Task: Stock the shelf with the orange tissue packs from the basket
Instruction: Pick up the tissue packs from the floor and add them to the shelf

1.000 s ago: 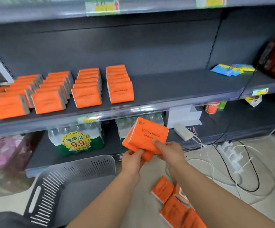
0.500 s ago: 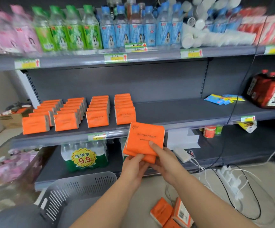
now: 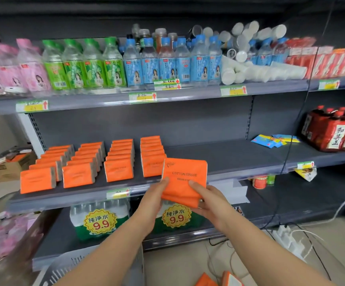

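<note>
Both hands hold a small stack of orange tissue packs (image 3: 185,178) upright in front of the grey middle shelf (image 3: 225,155). My left hand (image 3: 157,195) grips the stack's lower left edge. My right hand (image 3: 205,198) grips its lower right side, thumb across the front pack. Four rows of orange tissue packs (image 3: 97,162) stand on the shelf's left half, just left of the held stack. The grey slotted basket (image 3: 72,267) shows at the bottom left, mostly hidden by my forearm. More orange packs (image 3: 219,279) lie on the floor at the bottom edge.
The middle shelf right of the rows is bare up to blue packets (image 3: 275,140) and red bottle packs (image 3: 336,131). Drink bottles (image 3: 138,62) fill the top shelf. Water multipacks (image 3: 99,219) sit on the low shelf. A power strip with cables (image 3: 289,238) lies on the floor at right.
Both hands have raised the orange stack from below the shelf edge to shelf height, turning it upright. The view has tilted upward, so the top shelf shows fully.
</note>
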The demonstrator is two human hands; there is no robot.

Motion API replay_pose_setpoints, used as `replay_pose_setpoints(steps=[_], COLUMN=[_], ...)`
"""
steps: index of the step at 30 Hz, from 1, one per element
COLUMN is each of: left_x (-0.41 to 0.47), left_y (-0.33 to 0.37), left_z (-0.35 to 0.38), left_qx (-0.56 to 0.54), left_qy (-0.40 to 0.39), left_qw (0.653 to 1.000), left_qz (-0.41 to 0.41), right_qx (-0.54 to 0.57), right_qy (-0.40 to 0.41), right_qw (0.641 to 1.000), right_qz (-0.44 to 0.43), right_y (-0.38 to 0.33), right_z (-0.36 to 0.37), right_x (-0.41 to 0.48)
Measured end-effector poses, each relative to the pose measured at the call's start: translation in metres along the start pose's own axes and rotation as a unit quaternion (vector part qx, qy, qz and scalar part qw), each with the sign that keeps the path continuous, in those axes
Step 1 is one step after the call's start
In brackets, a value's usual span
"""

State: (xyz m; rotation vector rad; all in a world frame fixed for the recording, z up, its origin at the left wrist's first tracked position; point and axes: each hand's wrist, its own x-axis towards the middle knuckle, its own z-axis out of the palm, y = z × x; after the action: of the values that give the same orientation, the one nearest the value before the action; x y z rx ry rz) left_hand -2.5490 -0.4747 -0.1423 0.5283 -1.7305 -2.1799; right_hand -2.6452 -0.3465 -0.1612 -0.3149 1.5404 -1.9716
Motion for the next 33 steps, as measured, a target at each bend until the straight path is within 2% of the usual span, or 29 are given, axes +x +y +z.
replay_pose_setpoints(steps=[3,5,15,21,25,33], left_x=[0.024,0.045,0.168,0.243,0.286,0.361], left_y=[0.007,0.007,-0.008,-0.024,-0.030,-0.034], left_z=[0.000,-0.003,0.017,0.030,0.033,0.031], left_qx=[0.115,0.144,0.146,0.134,0.134,0.171], left_qy=[-0.005,0.006,0.035,0.070,0.100,0.155], left_qw=[0.993,0.989,0.988,0.989,0.986,0.972], left_qz=[0.014,0.020,0.019,-0.002,0.001,-0.031], right_qx=[-0.018,-0.038,-0.140,-0.143,-0.156,-0.168], right_qy=[-0.021,-0.040,-0.094,-0.081,-0.030,-0.050], right_qw=[1.000,0.998,0.985,0.985,0.986,0.983], right_qz=[-0.005,-0.011,-0.048,-0.041,-0.051,-0.060], right_y=[-0.010,-0.016,-0.041,-0.036,-0.026,-0.023], right_z=[-0.005,-0.009,-0.040,-0.061,-0.067,-0.077], right_x=[0.020,0.041,0.167,0.241,0.288,0.363])
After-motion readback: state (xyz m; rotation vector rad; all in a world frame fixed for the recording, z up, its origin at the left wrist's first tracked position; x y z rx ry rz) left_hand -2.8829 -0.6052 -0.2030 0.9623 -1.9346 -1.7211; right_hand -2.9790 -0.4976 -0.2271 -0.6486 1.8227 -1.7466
